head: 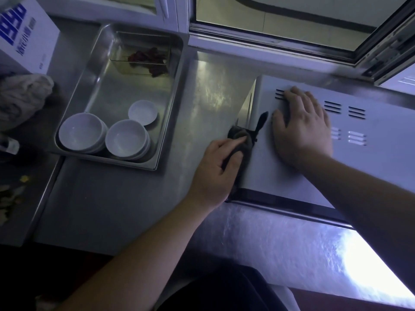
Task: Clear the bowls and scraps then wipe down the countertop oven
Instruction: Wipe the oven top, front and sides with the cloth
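The white countertop oven [267, 167] stands on the steel counter at the right, with vent slots in its top. My right hand [303, 126] lies flat on the oven's top, fingers spread. My left hand [215, 169] presses a dark cloth [241, 135] against the oven's left side; a strip of the cloth pokes up over the top edge. Left of the oven a steel tray [170, 104] holds two stacks of white bowls [126, 138], a small white dish [143, 112] and a clear tub of reddish scraps [148, 60].
A crumpled pale rag [22, 95] and a white box with blue print [24, 34] sit at the far left. Food scraps lie in a lower bin or sink [11, 194]. An open window frame [292, 37] runs behind the oven. Bare steel counter [116, 203] lies in front.
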Action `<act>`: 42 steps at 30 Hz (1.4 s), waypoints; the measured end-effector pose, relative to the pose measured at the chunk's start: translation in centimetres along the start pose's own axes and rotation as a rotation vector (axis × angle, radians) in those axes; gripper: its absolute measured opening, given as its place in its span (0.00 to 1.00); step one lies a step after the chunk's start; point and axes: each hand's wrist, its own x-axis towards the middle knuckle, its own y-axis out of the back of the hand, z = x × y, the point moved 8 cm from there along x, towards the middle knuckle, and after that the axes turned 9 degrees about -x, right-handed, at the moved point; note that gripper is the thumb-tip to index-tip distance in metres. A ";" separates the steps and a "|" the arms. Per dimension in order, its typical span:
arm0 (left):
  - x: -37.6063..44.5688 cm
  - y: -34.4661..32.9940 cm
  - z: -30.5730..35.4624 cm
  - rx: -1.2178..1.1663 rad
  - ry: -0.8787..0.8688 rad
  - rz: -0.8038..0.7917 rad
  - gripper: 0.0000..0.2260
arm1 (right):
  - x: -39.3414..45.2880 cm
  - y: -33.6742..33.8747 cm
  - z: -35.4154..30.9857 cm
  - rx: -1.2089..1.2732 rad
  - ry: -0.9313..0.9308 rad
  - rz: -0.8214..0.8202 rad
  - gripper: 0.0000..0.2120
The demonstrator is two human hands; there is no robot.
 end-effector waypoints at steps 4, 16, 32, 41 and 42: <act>2.6 -0.4 -2.1 0.012 0.005 0.043 0.16 | 0.0 -0.1 0.0 -0.001 -0.006 0.012 0.27; 5.9 -2.6 -12.3 0.168 0.339 -0.064 0.17 | 0.1 -0.1 0.1 -0.011 -0.010 0.005 0.27; 2.7 -1.7 -10.6 0.144 0.409 -0.131 0.17 | 0.0 -0.1 0.1 -0.007 -0.013 -0.020 0.27; 6.3 -1.1 -0.3 -0.090 0.021 0.093 0.16 | -0.1 0.1 0.0 0.004 -0.016 -0.023 0.27; 7.0 -1.2 -0.1 -0.084 0.002 0.093 0.16 | -0.1 0.1 0.0 0.003 -0.017 -0.023 0.27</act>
